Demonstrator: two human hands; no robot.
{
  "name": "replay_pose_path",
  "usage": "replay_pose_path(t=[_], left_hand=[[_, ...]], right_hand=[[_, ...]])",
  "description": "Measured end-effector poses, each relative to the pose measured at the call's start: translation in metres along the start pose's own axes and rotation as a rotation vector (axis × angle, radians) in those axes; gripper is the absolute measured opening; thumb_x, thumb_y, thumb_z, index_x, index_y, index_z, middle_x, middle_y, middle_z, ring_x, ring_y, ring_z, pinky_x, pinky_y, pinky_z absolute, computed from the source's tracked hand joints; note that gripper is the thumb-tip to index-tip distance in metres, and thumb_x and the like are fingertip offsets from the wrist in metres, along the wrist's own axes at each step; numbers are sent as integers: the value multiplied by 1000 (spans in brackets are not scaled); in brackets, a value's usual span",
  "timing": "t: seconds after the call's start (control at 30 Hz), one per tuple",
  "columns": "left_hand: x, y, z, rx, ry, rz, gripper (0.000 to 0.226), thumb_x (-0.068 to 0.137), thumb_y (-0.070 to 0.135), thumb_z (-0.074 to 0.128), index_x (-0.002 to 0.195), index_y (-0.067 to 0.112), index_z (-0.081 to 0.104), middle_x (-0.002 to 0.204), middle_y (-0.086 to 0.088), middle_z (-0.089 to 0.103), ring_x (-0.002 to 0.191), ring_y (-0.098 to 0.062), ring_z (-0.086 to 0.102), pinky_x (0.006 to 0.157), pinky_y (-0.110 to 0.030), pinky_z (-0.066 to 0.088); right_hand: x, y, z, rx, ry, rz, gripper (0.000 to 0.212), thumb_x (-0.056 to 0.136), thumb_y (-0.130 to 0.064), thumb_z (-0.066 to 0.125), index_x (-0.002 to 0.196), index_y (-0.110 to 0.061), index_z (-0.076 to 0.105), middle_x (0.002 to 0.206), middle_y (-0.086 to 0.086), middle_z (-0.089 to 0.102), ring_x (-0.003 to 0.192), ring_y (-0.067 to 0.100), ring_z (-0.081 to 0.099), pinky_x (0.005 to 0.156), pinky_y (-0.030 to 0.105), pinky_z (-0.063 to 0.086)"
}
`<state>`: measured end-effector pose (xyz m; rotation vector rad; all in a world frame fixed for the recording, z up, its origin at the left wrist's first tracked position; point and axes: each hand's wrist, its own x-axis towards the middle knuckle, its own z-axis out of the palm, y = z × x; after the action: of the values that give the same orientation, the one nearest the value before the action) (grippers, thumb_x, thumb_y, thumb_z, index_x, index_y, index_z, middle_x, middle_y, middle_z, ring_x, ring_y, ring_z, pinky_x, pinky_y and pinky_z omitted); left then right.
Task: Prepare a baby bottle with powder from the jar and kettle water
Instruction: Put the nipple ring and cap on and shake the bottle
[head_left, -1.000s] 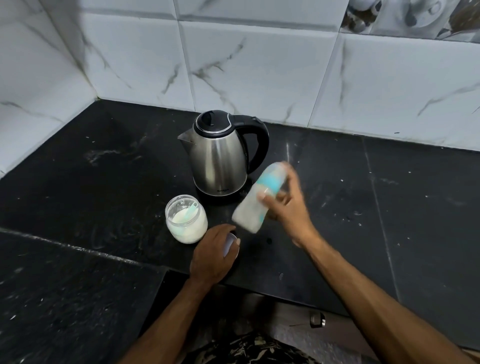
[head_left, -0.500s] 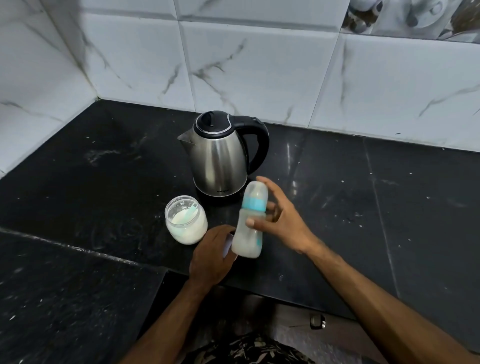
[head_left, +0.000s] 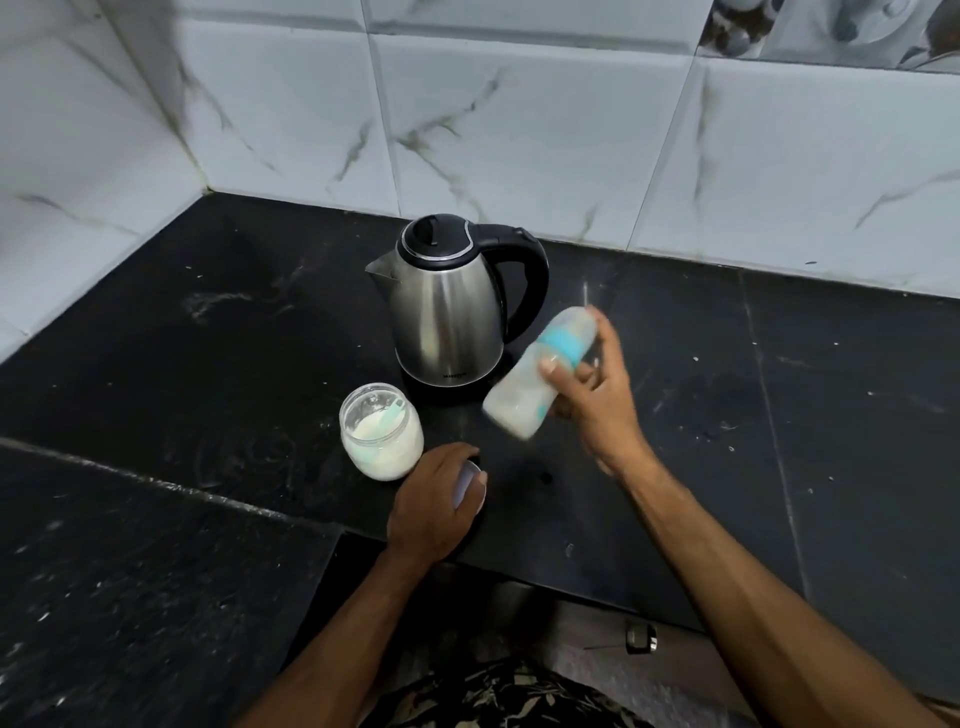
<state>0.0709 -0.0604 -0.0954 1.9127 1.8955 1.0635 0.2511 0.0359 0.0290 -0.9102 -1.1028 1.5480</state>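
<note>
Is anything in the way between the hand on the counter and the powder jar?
Nothing visible. The left hand rests on a white lid, and the open jar stands just beside it, with only bare black counter between.

Light's dim and cool, soft from overhead. My bottle (head_left: 540, 375) is motion-blurred in my right hand (head_left: 597, 400). Kettle (head_left: 447, 317) steel shows soft glare streaks. Black worktop (head_left: 208, 364) reads dark and grainy. Wall tiles (head_left: 519, 130) bend at the frame edges.
</note>
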Motion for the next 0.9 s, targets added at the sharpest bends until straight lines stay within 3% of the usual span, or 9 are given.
replay_pose_path(t=[0.07,0.23,0.4,0.47,0.57,0.6,0.77,0.83,0.9], left_hand=[[0,0,0,-2,-5,-10,40,92,42,50,115,12,65,117,-1,66,110,-14,58,100,-13,33],[1,2,-4,3,-35,23,37,82,30,65,116,16,60,112,-4,66,104,-12,52,90,-16,37],[0,1,-1,1,-10,-18,43,93,44,48,117,13,65,118,0,65,111,-13,57,100,-9,31],[1,2,-2,12,-14,-22,40,92,41,53,117,12,64,118,-1,66,111,-13,57,98,-9,31],[0,3,-5,-3,-26,7,39,81,22,73,117,9,63,113,-7,67,104,-13,53,90,-10,31],[1,3,-5,-1,-28,9,39,82,24,72,117,9,63,113,-7,67,104,-13,53,89,-11,32],[-1,1,-1,17,-3,-17,42,94,44,48,118,14,65,120,1,65,113,-12,57,101,-10,31],[0,3,-2,12,-5,-17,40,92,42,50,117,14,64,118,0,65,111,-12,56,99,-10,31],[1,3,-4,-4,-20,13,36,86,36,58,116,15,61,114,-3,66,106,-13,55,92,-11,32]], right_hand=[[1,3,0,57,46,-9,81,80,-15,77,144,-34,32,105,4,70,94,22,70,66,39,59],[-24,16,5,-265,-374,57,89,77,5,77,145,-27,32,114,9,67,96,19,71,76,32,59],[5,-2,0,56,56,-17,84,79,-15,80,145,-33,32,106,9,68,95,24,69,68,39,59],[-1,3,2,28,-2,9,84,79,-14,80,144,-36,32,111,10,66,96,24,68,68,39,59],[-20,17,5,-204,-311,83,87,76,-5,80,144,-32,33,116,16,65,98,24,70,73,36,59],[-19,19,4,-215,-328,80,88,76,-4,80,145,-30,33,116,17,66,98,24,70,74,36,59],[6,4,-4,113,92,12,81,79,-17,75,146,-33,31,106,9,68,97,26,69,73,46,60],[-1,8,-2,64,38,31,85,80,-14,78,147,-33,29,105,7,69,95,23,70,70,42,60],[-16,16,3,-107,-179,80,89,75,-11,79,147,-30,30,110,12,68,96,24,70,73,38,59]])
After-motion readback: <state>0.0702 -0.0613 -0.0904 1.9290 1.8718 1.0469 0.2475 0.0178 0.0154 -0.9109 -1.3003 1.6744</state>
